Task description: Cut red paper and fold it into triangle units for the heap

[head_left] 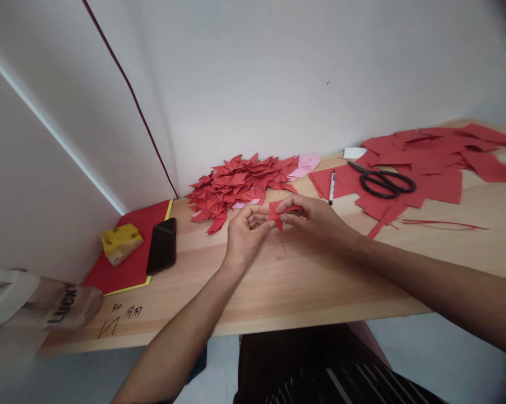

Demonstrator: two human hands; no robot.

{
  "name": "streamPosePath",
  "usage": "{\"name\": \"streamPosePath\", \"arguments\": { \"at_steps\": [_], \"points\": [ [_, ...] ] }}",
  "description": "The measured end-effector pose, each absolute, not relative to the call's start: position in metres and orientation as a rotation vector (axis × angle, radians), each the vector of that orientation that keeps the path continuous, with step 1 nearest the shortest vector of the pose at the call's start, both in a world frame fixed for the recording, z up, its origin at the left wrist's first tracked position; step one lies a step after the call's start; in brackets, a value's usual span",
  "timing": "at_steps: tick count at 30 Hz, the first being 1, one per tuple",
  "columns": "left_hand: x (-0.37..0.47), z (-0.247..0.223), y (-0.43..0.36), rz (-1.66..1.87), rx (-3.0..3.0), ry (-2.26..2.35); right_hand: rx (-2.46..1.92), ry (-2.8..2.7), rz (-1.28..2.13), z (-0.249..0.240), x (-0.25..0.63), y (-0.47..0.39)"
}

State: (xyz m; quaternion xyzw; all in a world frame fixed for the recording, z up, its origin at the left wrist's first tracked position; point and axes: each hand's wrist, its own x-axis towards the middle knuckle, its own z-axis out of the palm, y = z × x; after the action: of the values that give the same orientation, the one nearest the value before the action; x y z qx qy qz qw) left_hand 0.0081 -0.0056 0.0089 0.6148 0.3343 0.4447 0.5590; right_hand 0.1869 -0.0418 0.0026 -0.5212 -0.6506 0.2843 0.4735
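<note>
Between my two hands, above the wooden table, is a small folded piece of red paper point(275, 213). My left hand point(248, 229) pinches its left side between thumb and fingers. On the other side, my right hand point(307, 213) grips the paper with bent fingers and thumb, covering part of it. Just behind my hands lies a heap of folded red paper pieces point(240, 182), with some pink folded paper point(306, 165) at its right end.
Black-handled scissors point(385, 182) rest on red paper sheets point(433, 188) at the right, near a marker point(332, 187). Leftward are a phone point(161, 246), a yellow packet point(122, 242) on a red folder point(118, 278), and a clear "LUCKY" bottle point(68, 300). A wall stands behind the table point(219, 303).
</note>
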Motion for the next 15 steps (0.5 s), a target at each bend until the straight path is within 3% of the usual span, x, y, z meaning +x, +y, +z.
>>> {"name": "streamPosePath", "arguments": {
  "at_steps": [15],
  "points": [
    [0.0062,0.0044,-0.0086,1.185,1.729,0.887,-1.3,-1.68,0.469,0.012,0.1808,-0.0498]
  ]
}}
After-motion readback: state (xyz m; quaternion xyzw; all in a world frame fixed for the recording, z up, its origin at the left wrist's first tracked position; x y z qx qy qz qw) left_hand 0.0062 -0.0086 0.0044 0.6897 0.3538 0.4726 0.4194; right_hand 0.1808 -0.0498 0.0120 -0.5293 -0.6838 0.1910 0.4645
